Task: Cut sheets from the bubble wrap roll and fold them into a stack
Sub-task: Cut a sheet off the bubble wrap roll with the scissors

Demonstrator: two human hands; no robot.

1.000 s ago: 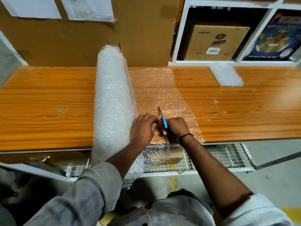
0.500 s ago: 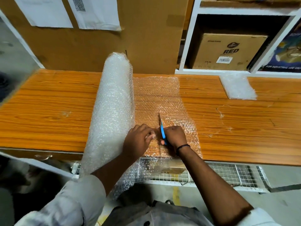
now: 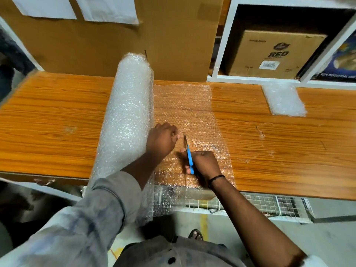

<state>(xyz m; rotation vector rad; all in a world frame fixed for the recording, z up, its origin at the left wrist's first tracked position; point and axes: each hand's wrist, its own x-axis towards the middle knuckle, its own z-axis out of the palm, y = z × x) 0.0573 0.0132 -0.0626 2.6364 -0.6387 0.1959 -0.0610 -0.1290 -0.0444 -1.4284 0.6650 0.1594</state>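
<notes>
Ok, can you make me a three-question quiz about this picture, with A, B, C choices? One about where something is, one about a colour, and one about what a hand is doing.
1. Where is the folded stack of bubble wrap?
A on the floor
B in a drawer
C on the table, far right

2. What colour are the handles of the scissors?
A red
B blue
C yellow

3. What is the right hand doing?
A gripping the scissors
B lying flat
C waving in the air

Answers:
1 C: it lies on the wood, just below the white shelf.
2 B: bright blue shows beside the fingers.
3 A: its fingers curl round the handles, with the blades over the sheet.
</notes>
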